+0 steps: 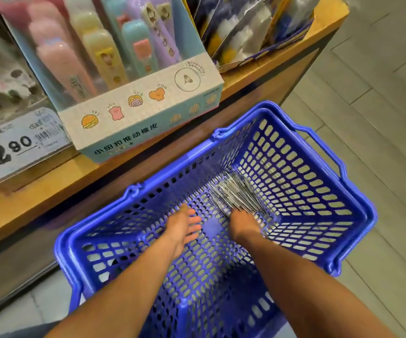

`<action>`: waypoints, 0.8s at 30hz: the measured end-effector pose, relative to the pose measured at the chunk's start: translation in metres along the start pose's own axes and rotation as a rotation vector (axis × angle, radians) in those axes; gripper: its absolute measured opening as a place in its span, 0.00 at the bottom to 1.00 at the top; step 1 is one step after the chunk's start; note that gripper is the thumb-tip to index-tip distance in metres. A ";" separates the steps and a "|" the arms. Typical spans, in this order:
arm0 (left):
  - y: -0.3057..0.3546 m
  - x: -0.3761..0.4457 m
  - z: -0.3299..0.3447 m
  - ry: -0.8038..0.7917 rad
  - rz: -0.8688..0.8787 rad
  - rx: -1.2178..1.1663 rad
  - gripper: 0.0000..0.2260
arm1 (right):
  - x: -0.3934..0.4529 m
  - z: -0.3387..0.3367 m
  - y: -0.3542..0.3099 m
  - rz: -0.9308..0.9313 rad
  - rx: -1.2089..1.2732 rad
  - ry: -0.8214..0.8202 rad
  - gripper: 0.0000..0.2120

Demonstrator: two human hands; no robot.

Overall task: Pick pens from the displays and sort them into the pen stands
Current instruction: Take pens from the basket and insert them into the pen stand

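Note:
A blue plastic shopping basket [319, 186] stands on the floor below a wooden shelf. On its bottom lies a bundle of thin silver-and-black pens [233, 191], blurred. Both my arms reach down into the basket. My right hand [242, 224] is at the near end of the bundle and its fingers curl round the pens. My left hand [182, 224] hovers just left of the bundle, fingers spread and relaxed, holding nothing.
The wooden shelf [50, 191] carries a display box [148, 118] of pastel push erasers, a price tag reading 12.90 [19, 142] and a box of packaged items [258, 32] at the right. Grey tiled floor [380, 93] lies to the right.

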State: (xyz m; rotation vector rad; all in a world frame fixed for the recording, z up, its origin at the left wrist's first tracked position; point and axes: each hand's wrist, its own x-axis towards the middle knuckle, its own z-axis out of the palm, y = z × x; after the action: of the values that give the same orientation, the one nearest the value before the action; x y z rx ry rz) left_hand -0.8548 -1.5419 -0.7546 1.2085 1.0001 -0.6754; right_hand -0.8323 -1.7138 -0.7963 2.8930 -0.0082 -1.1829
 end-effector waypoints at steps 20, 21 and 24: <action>-0.014 0.030 0.013 0.135 0.031 -0.311 0.09 | 0.008 -0.058 -0.014 -0.246 0.397 -0.074 0.03; -0.016 0.029 0.012 0.132 0.023 -0.315 0.09 | 0.012 -0.056 -0.011 -0.181 0.295 0.008 0.08; -0.015 0.028 0.011 0.137 0.003 -0.328 0.09 | 0.016 -0.041 -0.010 -0.063 0.166 0.092 0.15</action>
State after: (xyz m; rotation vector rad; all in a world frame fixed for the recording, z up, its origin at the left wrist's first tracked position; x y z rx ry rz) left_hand -0.8532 -1.5543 -0.7859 0.9756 1.1724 -0.4096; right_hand -0.7920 -1.7035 -0.7780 3.1120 -0.0151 -1.1067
